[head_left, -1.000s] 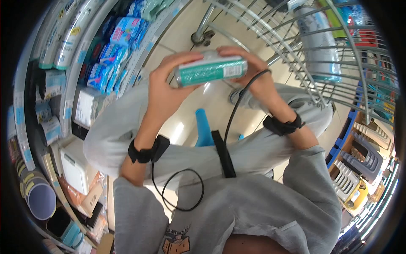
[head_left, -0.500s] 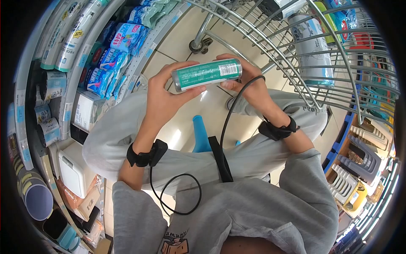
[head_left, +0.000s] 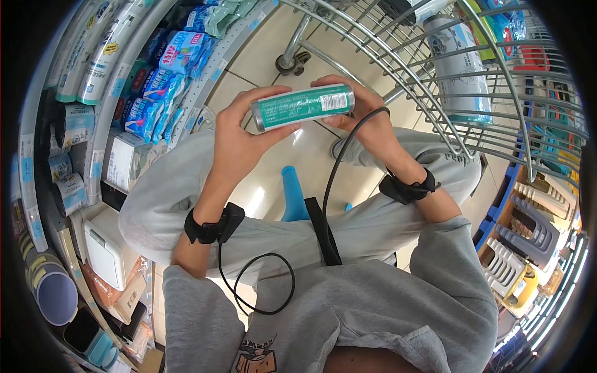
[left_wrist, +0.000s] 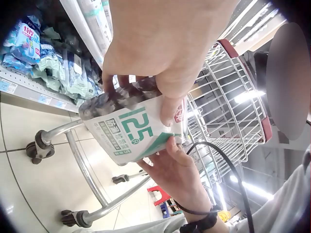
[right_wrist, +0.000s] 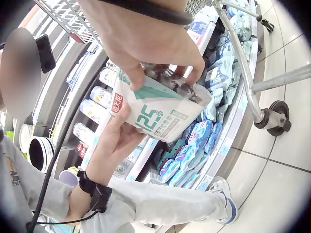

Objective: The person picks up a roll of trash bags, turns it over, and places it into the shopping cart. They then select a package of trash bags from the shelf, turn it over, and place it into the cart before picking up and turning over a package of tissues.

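In the head view, a pack of garbage bags (head_left: 303,107) is held lengthwise in front of the person, its green label with a barcode facing up. The left hand (head_left: 241,132) grips one end, fingers behind and thumb along the near edge. At the other end the right hand (head_left: 368,118) grips it the same way. From the left wrist view, the white front of the pack (left_wrist: 136,126) shows a large green "125", with dark rolled bags under clear film at its side. The right wrist view shows both thumbs on the white face of the pack (right_wrist: 150,109).
A wire shopping cart (head_left: 429,93) holding a large wrapped roll (head_left: 457,68) and other goods stands at the upper right. Shelves at left carry blue packets (head_left: 165,87) and white tubes (head_left: 106,56). Plastic stools (head_left: 528,230) are at right. A black cable (head_left: 342,165) runs by the right hand.
Both hands have turned the pack so its green barcode side faces up more, and lowered it slightly. Over the last half second hands and pack have barely moved.
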{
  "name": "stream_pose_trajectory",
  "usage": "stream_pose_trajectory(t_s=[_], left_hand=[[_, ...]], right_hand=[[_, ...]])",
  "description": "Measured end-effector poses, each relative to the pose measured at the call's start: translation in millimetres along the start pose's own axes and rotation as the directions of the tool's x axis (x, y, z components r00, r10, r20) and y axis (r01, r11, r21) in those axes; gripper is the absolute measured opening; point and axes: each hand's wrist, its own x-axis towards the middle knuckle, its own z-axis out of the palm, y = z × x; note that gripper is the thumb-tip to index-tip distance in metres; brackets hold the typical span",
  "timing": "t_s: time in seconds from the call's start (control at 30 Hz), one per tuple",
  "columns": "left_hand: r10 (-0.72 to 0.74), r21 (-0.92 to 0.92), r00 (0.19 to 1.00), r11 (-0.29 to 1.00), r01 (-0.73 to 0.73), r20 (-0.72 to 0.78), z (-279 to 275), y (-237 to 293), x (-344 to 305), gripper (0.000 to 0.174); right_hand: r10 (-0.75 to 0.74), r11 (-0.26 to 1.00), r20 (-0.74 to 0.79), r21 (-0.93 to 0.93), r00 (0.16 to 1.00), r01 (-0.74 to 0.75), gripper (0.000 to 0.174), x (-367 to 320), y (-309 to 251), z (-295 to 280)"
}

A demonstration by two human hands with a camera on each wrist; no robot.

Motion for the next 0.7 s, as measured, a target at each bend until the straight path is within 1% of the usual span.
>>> stream_pose_trajectory(t_s=[0.1, 0.37, 0.7], left_hand=[[0.003, 0.001, 1.000, 1.000, -0.003, 0.000, 0.6, -1.5, 0.3, 0.048], [-0.014, -0.002, 1.000, 1.000, 0.014, 0.004, 0.3, -2.0, 0.3, 0.047], [0.000, 0.017, 1.000, 1.000, 0.000, -0.004, 0.2, -1.4, -0.3, 0.046]], right_hand=[[-0.013, 1.000, -0.001, 0.000, 1.000, 0.013, 0.055, -0.7, 3.7, -0.6], [-0.008, 1.000, -0.011, 0.006, 1.000, 0.008, 0.054, -1.0, 4.0, 1.1], [0.003, 1.000, -0.023, 0.012, 1.000, -0.003, 0.054, -1.5, 4.2, 2.1]])
